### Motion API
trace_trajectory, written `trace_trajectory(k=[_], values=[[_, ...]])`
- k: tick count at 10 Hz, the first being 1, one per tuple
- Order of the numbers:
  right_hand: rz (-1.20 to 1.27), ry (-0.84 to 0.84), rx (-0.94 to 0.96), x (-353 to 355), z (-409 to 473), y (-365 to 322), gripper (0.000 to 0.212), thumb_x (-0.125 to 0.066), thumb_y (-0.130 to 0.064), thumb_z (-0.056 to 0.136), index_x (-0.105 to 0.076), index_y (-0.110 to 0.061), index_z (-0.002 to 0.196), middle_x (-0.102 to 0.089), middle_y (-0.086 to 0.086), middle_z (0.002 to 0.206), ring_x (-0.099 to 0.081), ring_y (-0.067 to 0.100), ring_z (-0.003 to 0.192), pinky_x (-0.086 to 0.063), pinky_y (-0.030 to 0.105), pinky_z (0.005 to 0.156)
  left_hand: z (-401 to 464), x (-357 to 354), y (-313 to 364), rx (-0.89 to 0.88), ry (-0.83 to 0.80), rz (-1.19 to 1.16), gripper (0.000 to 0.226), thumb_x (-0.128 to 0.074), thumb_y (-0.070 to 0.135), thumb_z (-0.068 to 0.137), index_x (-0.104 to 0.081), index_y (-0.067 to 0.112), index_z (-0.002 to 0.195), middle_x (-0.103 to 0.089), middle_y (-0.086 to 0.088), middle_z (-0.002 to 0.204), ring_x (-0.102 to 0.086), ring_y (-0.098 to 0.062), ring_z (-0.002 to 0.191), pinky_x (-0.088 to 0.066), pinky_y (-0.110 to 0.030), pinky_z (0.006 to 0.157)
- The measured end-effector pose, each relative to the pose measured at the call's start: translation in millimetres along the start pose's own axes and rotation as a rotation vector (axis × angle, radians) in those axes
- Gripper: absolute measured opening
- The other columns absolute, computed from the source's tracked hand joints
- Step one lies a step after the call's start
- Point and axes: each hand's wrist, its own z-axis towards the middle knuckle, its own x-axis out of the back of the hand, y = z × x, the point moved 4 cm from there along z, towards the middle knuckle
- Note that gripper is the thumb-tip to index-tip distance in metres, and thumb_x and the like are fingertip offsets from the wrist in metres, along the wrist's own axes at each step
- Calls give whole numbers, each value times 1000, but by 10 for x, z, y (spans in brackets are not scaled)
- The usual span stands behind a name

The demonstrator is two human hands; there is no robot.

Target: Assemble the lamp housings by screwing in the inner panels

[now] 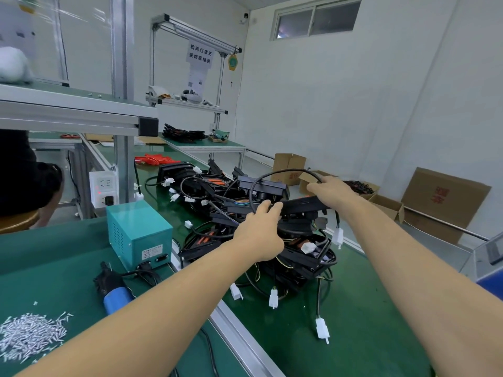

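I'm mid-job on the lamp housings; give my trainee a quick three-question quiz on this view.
1. True or false: both hands hold one lamp housing above the pile.
2. What lies at the near left of the bench? A) loose screws B) red lenses C) gloves
3. The blue-handled screwdriver lies in front of the teal ____.

Key: 1 true: left hand and right hand both grip it. 2 A. 3 power box.
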Motion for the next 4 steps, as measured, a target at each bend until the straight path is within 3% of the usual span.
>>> trace_trajectory(k=[2,3,4], values=[[-261,-47,73,8,21,-28,32,-38,-29,98,-57,-3,95,-60,14,106,-55,32,104,-40,36,80,-119,82,-131,-39,54,-36,82,-53,12,87,-7,30,153,1,11,160,-39,-25,133,-46,-35,91],[-334,-38,78,17,56,-18,34,-36,-31,99,-57,-4,98,-61,17,118,-55,31,107,-41,36,83,-199,131,-253,-35,73,-66,83,-54,13,87,-8,32,152,-1,14,160,-38,-23,134,-45,-34,91],[-369,83,71,61,-17,-102,37,-35,-37,98,-58,-10,109,-61,13,120,-54,31,102,-43,36,83,-360,224,-419,-42,127,-123,80,-55,14,87,-11,33,152,-4,16,159,-38,-20,133,-45,-36,97]])
